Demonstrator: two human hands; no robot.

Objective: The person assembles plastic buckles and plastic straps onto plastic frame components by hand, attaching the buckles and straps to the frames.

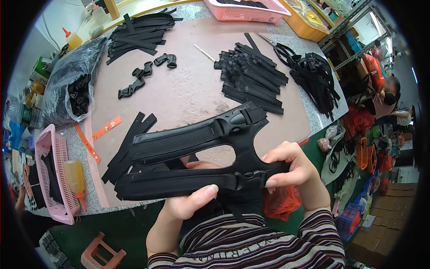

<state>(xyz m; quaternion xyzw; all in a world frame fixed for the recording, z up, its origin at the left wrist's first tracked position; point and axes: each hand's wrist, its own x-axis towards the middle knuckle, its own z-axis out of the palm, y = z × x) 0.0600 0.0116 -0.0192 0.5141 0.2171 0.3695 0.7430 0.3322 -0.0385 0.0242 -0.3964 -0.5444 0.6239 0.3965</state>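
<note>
A black padded harness piece (179, 183) with two long strap arms and two buckles spans the front of the table. My left hand (190, 201) is closed on its lower arm, thumb on top and the other fingers mostly hidden beneath. At the right end, my right hand (291, 163) pinches the harness beside the lower buckle (251, 180). The upper buckle (235, 120) is fastened on the other arm. Black strips (130, 143) lie partly under the harness. Beyond it are loose black buckles (142, 69) and a pile of black straps (251, 76).
Scissors (282, 51) lie by a black strap bundle (313, 74) at the right. A bag of buckles (74, 80) and a pink basket (53, 175) stand left, another pink basket (248, 11) at the back. A person (387, 96) is far right.
</note>
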